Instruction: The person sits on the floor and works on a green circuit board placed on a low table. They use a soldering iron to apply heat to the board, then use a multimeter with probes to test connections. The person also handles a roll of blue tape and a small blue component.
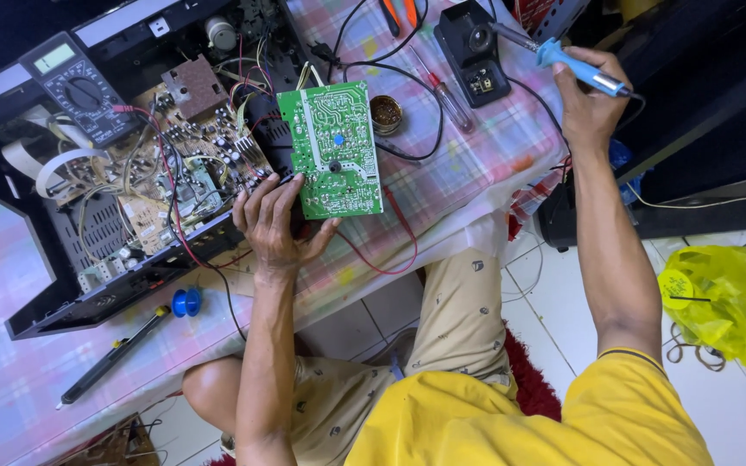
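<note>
Green circuit board [330,151] stands tilted on its lower edge at the front of the tabletop [442,198], solder side up toward us, its top edge leaning against the opened black chassis [97,285] behind it. We steady it with our left hand [274,224]: the fingers are spread and curled around the lower left corner, thumb under the bottom edge, so the traces face the camera for inspection. Our right hand [587,99] is closed around the blue handle of a soldering iron [563,60], whose tip points into the black iron stand [475,53] at the far edge; we judge it is held well apart from the board so that the hot tip stays clear of the work. A small round tin [385,113] sits just beside the board's right edge, within easy reach. A multimeter [75,86] lies on the chassis, with its red lead [390,250] trailing under the board. A desoldering pump [110,358] and a blue solder spool [186,302] lie near the front left. The yellow plastic bag [723,298] rests on the floor
</note>
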